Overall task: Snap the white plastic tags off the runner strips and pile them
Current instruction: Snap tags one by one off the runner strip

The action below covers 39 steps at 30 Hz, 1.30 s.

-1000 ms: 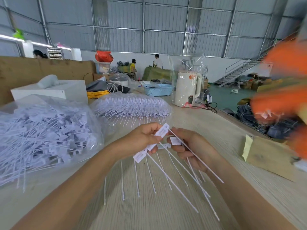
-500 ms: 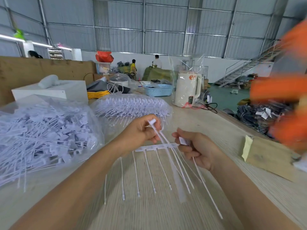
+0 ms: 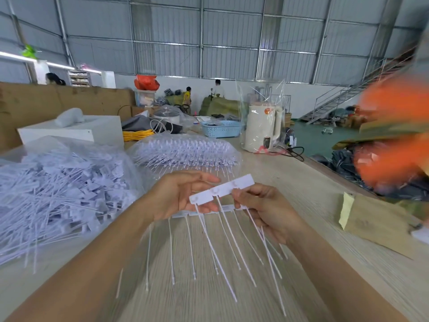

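Now 3 joined tags (image 3: 222,190) pinched between left grip (image 3: 180,196) and right grip (image 3: 263,206).

Warehouse hall with a long workbench

Grey corrugated metal walls (image 3: 162,36) fill the upper frame; a metal staircase (image 3: 348,98) rises at right, green floor (image 3: 311,140) below it, pale wood-grain table (image 3: 290,182) across the foreground.
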### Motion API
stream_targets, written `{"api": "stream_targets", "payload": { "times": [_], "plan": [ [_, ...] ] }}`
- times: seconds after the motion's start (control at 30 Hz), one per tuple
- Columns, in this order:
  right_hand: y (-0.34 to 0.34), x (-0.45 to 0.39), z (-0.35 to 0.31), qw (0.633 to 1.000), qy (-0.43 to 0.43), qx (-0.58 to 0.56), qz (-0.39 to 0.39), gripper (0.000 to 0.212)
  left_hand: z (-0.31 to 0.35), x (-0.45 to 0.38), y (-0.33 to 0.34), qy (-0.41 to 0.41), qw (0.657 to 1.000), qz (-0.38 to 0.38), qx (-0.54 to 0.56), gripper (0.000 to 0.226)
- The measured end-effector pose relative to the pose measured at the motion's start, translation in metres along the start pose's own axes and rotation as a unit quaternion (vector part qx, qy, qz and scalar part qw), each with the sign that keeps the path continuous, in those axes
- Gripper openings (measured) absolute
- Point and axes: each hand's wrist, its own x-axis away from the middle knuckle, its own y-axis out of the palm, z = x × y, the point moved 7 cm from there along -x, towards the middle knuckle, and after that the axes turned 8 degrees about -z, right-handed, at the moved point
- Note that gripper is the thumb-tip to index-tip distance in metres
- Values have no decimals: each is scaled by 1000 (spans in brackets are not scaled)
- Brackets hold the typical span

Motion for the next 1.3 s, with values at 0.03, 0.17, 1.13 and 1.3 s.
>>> {"api": "stream_targets", "payload": {
  "times": [0.03, 0.17, 1.13, 1.3],
  "plan": [
    [1, 0, 0, 1000, -1, 2, 4, 18, 2, 0, 3, -7, 997, 4, -76, 31],
    [2, 2, -1, 1000, 9, 2, -6, 10, 18, -5, 24, 38, 912, 54, -405, 23],
    [-78, 3, 6, 979, 11, -25, 202, 29, 9, -3, 23, 34, 893, 17, -448, 19],
    [-42, -13, 14, 990, 8, -72, 119, 25, 9, -12, 33, 90, 844, 45, -527, 25]
  ]
}}
